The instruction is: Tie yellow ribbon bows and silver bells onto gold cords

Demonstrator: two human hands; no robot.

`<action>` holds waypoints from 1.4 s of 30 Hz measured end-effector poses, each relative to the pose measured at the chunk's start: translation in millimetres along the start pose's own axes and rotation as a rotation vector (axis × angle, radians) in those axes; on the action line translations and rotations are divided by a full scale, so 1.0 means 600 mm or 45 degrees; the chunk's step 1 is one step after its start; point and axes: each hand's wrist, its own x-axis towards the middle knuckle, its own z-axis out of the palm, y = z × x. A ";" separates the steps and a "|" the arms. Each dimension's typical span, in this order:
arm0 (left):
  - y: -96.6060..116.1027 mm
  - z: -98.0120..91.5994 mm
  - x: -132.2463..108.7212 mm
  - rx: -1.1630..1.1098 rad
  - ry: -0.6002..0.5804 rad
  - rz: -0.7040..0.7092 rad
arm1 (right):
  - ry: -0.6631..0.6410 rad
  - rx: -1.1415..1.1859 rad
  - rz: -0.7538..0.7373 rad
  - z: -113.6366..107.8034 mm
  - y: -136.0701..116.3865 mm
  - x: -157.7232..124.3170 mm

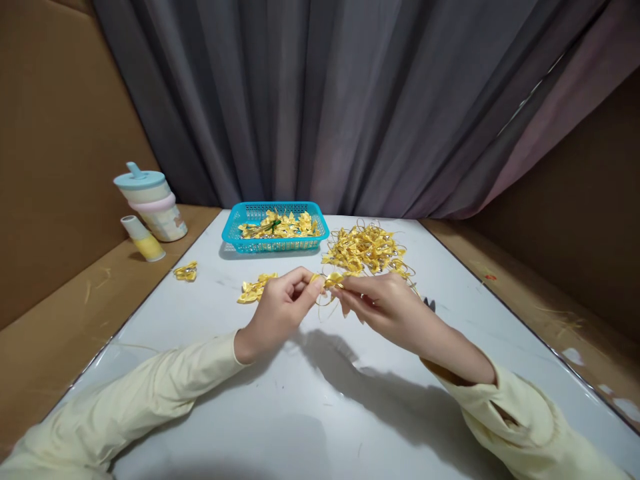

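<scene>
Two bare hands meet at the centre of the frame over a white table [300, 433], both gripping one shiny yellow ribbon piece [334, 279]. The left hand [273, 308] pinches its left end between thumb and index finger; the right hand [393, 307] closes its fingertips on the other end. Thin cord loops hang below the grip.

Just beyond the right hand, right of centre, lies a tangled pile of similar pieces [364, 248]. A smaller heap [255, 289] sits beside the left hand, partly hidden by it, and a small cluster [186, 271] lies well apart, left of centre. Above the heap, a blue basket [273, 247] holds more yellow pieces and something green. At left stand a lidded tumbler [156, 208] and a leaning yellow-and-white container [143, 239]; a grey curtain [280, 100] fills the top.
</scene>
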 end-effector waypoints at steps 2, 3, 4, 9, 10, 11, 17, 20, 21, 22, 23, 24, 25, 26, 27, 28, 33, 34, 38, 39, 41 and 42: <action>-0.005 0.001 0.002 0.150 0.057 0.079 | -0.007 -0.094 0.088 0.002 0.010 -0.001; -0.008 0.002 0.003 0.229 0.081 0.133 | 0.001 -0.127 0.132 0.002 0.013 -0.002; -0.012 0.002 0.004 0.300 0.099 0.188 | 0.026 -0.138 0.160 0.000 0.015 -0.004; -0.020 0.004 0.001 0.442 0.090 0.365 | 0.179 -0.123 0.006 -0.009 0.002 -0.013; -0.020 0.004 0.000 0.444 0.072 0.383 | 0.183 -0.166 -0.051 -0.008 -0.001 -0.013; -0.019 0.004 -0.001 0.446 0.051 0.398 | 0.185 -0.221 -0.101 -0.005 -0.004 -0.013; -0.017 0.006 -0.004 0.467 -0.009 0.495 | 0.241 -0.406 -0.311 0.019 -0.001 -0.004; -0.018 0.008 -0.006 0.430 -0.037 0.524 | 0.218 -0.283 -0.354 0.028 0.005 -0.001; -0.018 0.008 -0.006 0.414 -0.044 0.518 | 0.215 -0.220 -0.357 0.031 0.007 -0.001; -0.018 0.009 -0.007 0.402 -0.051 0.500 | 0.224 -0.157 -0.362 0.032 0.009 -0.001; -0.016 0.009 -0.008 0.393 -0.056 0.473 | 0.242 -0.101 -0.373 0.034 0.010 -0.001; -0.014 0.009 -0.009 0.388 -0.060 0.444 | 0.273 -0.059 -0.392 0.035 0.012 -0.001; -0.012 0.008 -0.009 0.387 -0.068 0.408 | 0.310 -0.031 -0.416 0.036 0.013 0.000; -0.010 0.007 -0.009 0.385 -0.079 0.371 | 0.351 -0.016 -0.444 0.037 0.014 0.000; -0.007 0.006 -0.009 0.384 -0.095 0.337 | 0.396 -0.011 -0.472 0.038 0.015 0.001; -0.005 0.006 -0.009 0.382 -0.108 0.310 | 0.445 -0.016 -0.497 0.040 0.015 0.001; -0.001 0.005 -0.006 0.376 -0.120 0.273 | 0.626 -0.037 -0.542 0.043 0.018 -0.003; -0.001 0.005 -0.005 0.368 -0.118 0.265 | 0.632 -0.026 -0.526 0.041 0.017 -0.005; -0.001 0.008 -0.006 0.357 -0.100 0.248 | 0.697 0.029 -0.504 0.022 0.005 -0.011; -0.002 0.009 -0.006 0.367 -0.095 0.261 | 0.727 0.040 -0.525 0.015 0.000 -0.012; -0.003 0.009 -0.006 0.387 -0.085 0.299 | 0.794 0.049 -0.557 0.003 -0.010 -0.013; -0.004 0.010 -0.006 0.395 -0.082 0.319 | 0.836 0.040 -0.560 -0.003 -0.015 -0.014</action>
